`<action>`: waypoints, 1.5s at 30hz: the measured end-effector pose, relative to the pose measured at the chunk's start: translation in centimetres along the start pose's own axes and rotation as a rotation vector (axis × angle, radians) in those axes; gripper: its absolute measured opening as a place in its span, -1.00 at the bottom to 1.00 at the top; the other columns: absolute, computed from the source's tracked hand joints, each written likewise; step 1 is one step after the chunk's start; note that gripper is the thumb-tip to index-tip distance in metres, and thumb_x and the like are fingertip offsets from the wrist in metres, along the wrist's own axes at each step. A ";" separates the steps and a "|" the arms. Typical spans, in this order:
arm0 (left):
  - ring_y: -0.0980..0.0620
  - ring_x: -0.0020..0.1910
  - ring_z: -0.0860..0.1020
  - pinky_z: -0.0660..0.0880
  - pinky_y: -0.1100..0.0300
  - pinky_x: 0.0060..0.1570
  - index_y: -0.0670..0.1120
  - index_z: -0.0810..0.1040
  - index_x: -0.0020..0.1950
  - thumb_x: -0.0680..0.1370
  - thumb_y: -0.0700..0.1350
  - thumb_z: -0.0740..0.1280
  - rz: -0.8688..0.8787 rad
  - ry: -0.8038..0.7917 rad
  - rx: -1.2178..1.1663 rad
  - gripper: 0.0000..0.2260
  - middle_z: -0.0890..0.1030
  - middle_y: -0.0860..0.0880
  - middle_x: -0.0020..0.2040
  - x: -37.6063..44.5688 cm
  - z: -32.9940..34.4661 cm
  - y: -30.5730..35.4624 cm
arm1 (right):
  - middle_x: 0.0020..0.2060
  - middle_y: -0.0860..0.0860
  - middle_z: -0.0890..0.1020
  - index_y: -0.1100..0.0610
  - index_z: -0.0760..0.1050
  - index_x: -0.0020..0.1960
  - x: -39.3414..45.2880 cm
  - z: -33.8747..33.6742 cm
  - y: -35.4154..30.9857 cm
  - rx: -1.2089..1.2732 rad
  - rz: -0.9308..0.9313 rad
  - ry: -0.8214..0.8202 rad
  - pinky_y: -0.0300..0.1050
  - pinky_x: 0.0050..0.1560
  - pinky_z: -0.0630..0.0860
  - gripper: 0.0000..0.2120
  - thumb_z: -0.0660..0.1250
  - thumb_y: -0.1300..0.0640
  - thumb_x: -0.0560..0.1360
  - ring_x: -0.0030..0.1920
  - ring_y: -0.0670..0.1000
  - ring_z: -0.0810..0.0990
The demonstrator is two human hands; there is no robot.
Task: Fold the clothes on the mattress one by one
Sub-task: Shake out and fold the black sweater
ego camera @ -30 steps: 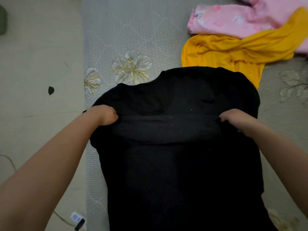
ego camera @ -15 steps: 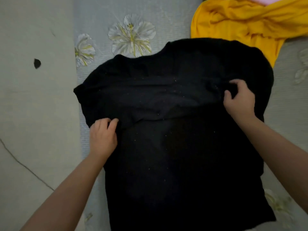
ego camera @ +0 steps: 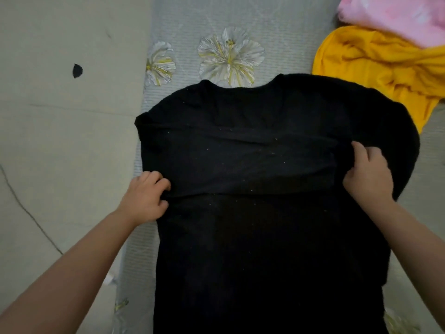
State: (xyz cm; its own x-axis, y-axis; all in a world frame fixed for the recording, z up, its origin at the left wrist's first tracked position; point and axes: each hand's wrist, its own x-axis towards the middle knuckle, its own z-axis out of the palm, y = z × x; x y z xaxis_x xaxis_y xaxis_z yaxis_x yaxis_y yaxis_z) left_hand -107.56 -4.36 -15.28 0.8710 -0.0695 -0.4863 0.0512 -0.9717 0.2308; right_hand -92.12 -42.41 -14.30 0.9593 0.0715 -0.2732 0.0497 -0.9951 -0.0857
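Black garment (ego camera: 252, 237) lengthwise on mattress (ego camera: 277, 27), neckline far, left hand (ego camera: 144, 198) and right hand (ego camera: 368, 177) gripping its fold

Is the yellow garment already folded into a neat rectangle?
No, the yellow garment lies bunched and wrinkled beside the black shirt.

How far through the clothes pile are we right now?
Done: no finished folded garment shows in view. In hand: the black shirt lies spread on the mattress, with the left hand and right hand gripping a fold across its middle. Left: finishing it, then the yellow garment and pink garment, both crumpled.
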 end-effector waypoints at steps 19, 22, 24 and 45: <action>-0.25 -0.18 0.51 0.25 0.07 -0.08 -0.23 0.46 0.00 0.46 -0.27 0.12 -0.183 0.123 0.188 -0.81 0.58 -0.31 -0.18 9.1 -7.7 -6.2 | 0.50 0.11 0.04 0.04 0.15 0.47 -0.8 7.3 -15.0 -0.014 -0.562 -0.159 0.17 0.39 -0.26 -0.49 0.12 -0.06 0.56 0.49 0.14 -0.08; -0.21 -0.04 0.48 0.24 0.05 0.02 -0.23 0.42 0.02 0.46 -0.30 0.14 -0.270 0.086 0.328 -0.83 0.56 -0.27 -0.07 10.0 -6.4 -6.7 | 0.50 0.10 -0.02 0.03 0.08 0.48 -1.4 7.5 -15.0 -0.050 -0.576 -0.191 0.11 0.35 -0.33 -0.45 0.04 -0.12 0.54 0.45 0.05 -0.24; -0.20 0.10 0.41 0.23 0.02 0.06 -0.24 0.40 0.10 0.47 -0.31 0.13 -0.332 0.103 0.312 -0.77 0.51 -0.26 0.06 10.3 -5.3 -6.4 | 0.51 0.07 -0.08 -0.01 0.03 0.49 -1.6 7.6 -14.8 -0.091 -0.536 -0.216 0.11 0.35 -0.35 -0.43 -0.05 -0.16 0.52 0.40 0.00 -0.33; -0.07 0.50 -0.03 -0.08 0.01 0.44 -0.16 0.10 0.48 0.59 -0.02 0.12 -0.100 0.121 -0.041 -0.50 0.07 -0.13 0.51 3.3 1.8 11.8 | 0.23 0.28 0.47 0.39 0.43 0.22 -5.1 0.3 -0.6 0.351 -0.169 0.007 -0.06 0.32 0.21 -0.70 0.22 0.31 0.52 0.29 0.24 0.40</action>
State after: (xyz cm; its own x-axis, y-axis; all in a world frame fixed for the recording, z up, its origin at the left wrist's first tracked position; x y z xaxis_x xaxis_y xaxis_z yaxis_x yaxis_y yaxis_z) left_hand -104.94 -16.42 -15.73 0.9129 0.0577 -0.4041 0.1589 -0.9621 0.2216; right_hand -97.09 -42.17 -13.16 0.9478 0.2305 -0.2204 0.1101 -0.8851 -0.4522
